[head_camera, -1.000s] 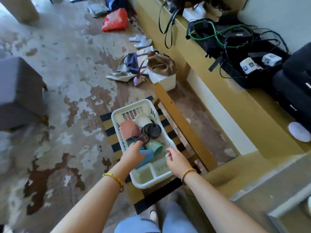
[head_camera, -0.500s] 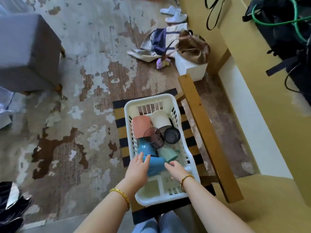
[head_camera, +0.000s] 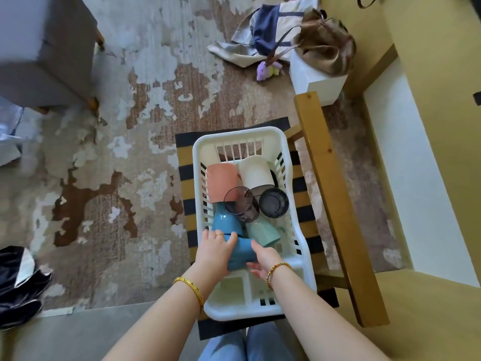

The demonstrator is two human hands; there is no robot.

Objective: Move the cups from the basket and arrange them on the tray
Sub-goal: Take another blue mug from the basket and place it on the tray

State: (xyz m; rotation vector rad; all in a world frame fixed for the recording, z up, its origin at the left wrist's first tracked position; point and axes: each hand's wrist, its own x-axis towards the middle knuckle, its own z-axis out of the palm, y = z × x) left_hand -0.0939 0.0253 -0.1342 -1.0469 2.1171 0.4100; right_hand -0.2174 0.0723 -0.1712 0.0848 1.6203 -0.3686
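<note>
Both hands close on one glossy blue plastic cup point(head_camera: 240, 252) lying on its side near the white slatted plastic basket's point(head_camera: 295, 231) near end: left hand point(head_camera: 214, 252) cups its left flank, right hand point(head_camera: 261, 257) its right, apparently to lift it clear. Its long axis runs along the basket; which end is the mouth is hidden.

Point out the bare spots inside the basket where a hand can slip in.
Free: the far end of the white plastic basket, between its slatted wall and the salmon cup and white cup; also the near compartments below both hands. Crowded: the middle, where cups lie touching.
</note>
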